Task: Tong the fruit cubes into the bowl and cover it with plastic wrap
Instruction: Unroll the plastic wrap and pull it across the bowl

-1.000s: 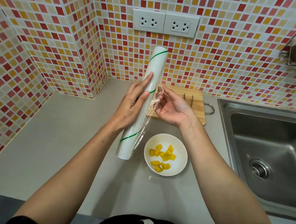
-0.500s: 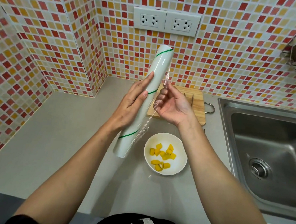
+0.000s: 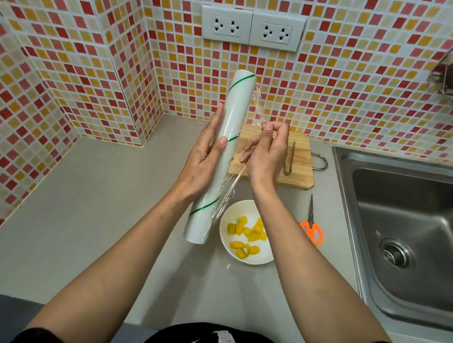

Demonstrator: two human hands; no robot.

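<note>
Holding one roll; one bowl below.

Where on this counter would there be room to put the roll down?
Free: the counter left of the bowl, up to the tiled corner. Crowded: bowl, scissors and board beside the sink.

Home kitchen, red, orange and cream mosaic-tiled walls, white double wall socket, stainless steel sink with round drain at the right edge of the grey surface, wooden cutting board against its back edge
</note>
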